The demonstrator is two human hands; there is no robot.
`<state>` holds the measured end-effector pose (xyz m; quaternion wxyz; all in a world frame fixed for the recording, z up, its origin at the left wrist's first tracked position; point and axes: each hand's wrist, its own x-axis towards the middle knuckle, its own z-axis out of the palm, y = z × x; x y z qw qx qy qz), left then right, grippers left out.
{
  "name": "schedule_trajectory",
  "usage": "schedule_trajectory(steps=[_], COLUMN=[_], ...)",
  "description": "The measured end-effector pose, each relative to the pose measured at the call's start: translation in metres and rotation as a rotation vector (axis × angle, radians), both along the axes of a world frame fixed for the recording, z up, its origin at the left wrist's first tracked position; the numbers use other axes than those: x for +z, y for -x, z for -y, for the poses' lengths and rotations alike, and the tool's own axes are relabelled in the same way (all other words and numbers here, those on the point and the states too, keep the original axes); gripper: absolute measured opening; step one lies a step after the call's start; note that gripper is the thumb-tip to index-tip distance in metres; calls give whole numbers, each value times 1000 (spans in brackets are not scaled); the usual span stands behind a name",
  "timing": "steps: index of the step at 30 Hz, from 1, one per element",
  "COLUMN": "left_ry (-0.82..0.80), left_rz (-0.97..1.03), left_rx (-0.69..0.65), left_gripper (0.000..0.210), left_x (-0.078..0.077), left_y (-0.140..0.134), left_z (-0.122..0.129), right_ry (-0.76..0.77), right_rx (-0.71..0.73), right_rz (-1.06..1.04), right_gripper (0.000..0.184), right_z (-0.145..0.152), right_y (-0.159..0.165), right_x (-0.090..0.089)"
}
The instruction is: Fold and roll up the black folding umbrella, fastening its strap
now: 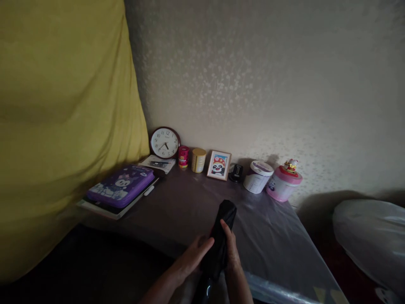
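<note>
A folded black umbrella [218,240] is held between my two hands, over the near part of the table. It tilts away from me, its fabric end up and its glossy dark handle toward my body. My left hand [195,250] grips its left side, with the thumb lying on the fabric. On the other side my right hand [231,249] is closed around it, thumb pointing up along the fabric. The fingers behind the umbrella are hidden.
Along the wall on the covered table [190,202] stand a clock [165,142], a pink can [183,157], a yellow tin [198,160], a framed panda picture [219,165], a white tub [257,177] and a pink-lidded tub [283,183]. A purple case [122,185] lies left, beside a yellow curtain [69,105].
</note>
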<state>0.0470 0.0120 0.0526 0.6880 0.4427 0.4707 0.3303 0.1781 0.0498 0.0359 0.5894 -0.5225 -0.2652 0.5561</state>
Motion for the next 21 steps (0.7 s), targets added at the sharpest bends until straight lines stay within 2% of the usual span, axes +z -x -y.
schedule_trajectory(steps=[3, 5, 10, 15, 21], left_ry=[-140, -181, -174, -89, -120], left_rz=[196, 286, 327, 318, 350], left_rx=[36, 37, 30, 23, 3], left_gripper=[64, 67, 67, 62, 53], left_x=[8, 11, 19, 28, 15], left_y=[-10, -13, -15, -14, -6], left_z=[-4, -2, 2, 3, -5], right_ry=[24, 20, -6, -136, -262], right_rx=[42, 14, 32, -4, -15], right_rz=[-11, 45, 184, 331, 493], right_gripper=[46, 47, 53, 53, 56], right_z=[2, 2, -2, -4, -7], right_y=[7, 7, 4, 2, -6], right_x=[1, -1, -5, -7, -12])
